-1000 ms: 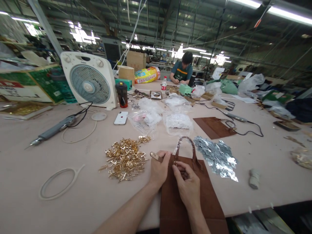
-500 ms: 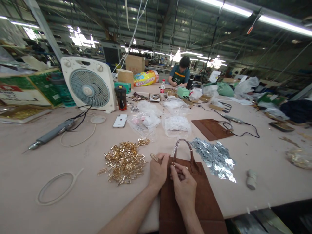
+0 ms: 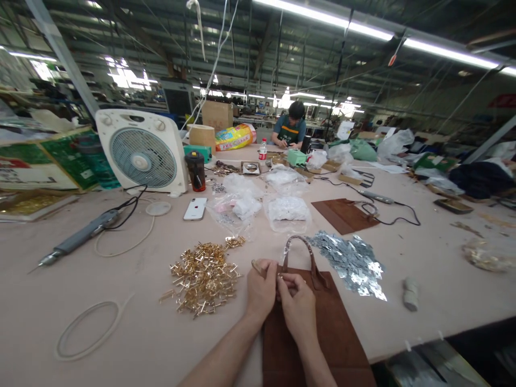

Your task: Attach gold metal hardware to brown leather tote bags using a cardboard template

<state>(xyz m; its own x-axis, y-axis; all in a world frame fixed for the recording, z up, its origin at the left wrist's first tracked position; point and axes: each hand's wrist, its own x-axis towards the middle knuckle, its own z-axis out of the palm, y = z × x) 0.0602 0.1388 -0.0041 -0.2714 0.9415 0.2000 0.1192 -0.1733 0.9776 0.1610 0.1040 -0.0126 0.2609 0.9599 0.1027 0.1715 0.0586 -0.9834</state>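
A brown bag (image 3: pixel 338 344) with a looped handle (image 3: pixel 300 248) lies flat at the table's near edge. My left hand (image 3: pixel 262 287) grips its top left corner, where a brown strap with a gold end (image 3: pixel 255 264) sticks out. My right hand (image 3: pixel 296 303) is closed in a pinch on a small metal piece (image 3: pixel 287 276) at the bag's top edge, right beside the left hand. A pile of gold metal fittings (image 3: pixel 203 274) lies just left of my hands. A heap of silver metal pieces (image 3: pixel 350 260) lies to the right.
An electric screwdriver (image 3: pixel 76 241) with a cable, a white ring (image 3: pixel 86 328), a phone (image 3: pixel 195 208), plastic bags of parts (image 3: pixel 288 209) and a box fan (image 3: pixel 141 153) lie on the table (image 3: pixel 443 252). Another brown piece (image 3: pixel 342 215) lies at right. A person (image 3: pixel 291 126) works at the far end.
My hands have closed in on each other at the bag's top edge. The view has tilted slightly, so everything sits a little lower and to the left.
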